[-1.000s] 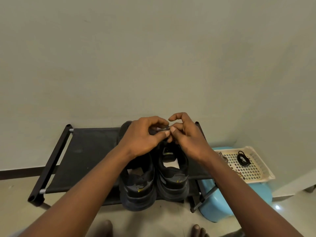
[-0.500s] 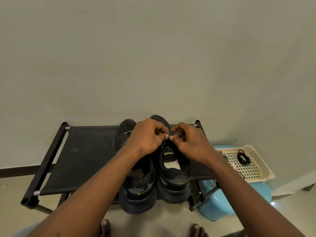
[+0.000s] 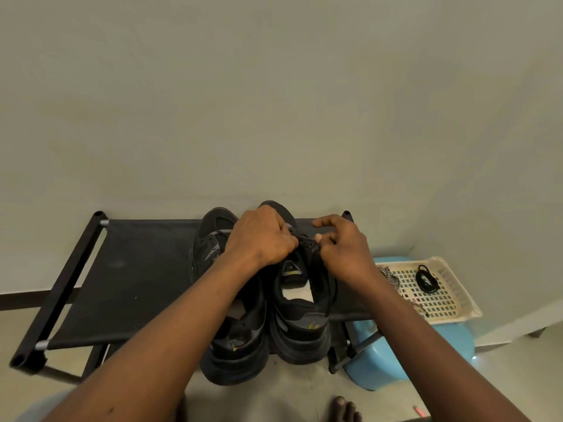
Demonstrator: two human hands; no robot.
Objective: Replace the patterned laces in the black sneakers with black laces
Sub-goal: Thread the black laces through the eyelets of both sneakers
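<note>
Low in the centre of the head view, two black sneakers stand side by side on a fabric rack (image 3: 137, 284), heels toward me: the left shoe (image 3: 231, 336) and the right shoe (image 3: 300, 318). Both hands meet over the right shoe's upper eyelets. The left hand (image 3: 260, 239) is curled tight, knuckles up, and appears to pinch a dark lace (image 3: 304, 239) at the eyelet flap, though its fingertips are hidden. The right hand (image 3: 344, 251) has thumb and a finger closed on the same lace just beside it, with the index finger lifted clear. I judge the lace to be light, limp and thin, so I would take it by its stiffer tip to feed it through. The upper looks soft and will fold, so the flap needs holding beside the hole. At the lower right, well apart from the shoes, a pale tray (image 3: 457, 318) rests on a blue stool (image 3: 451, 339). It holds a coiled spare lace (image 3: 426, 278) and a patterned lace (image 3: 390, 277) trailing over its near edge. I cannot tell how far the left shoe is laced.
</note>
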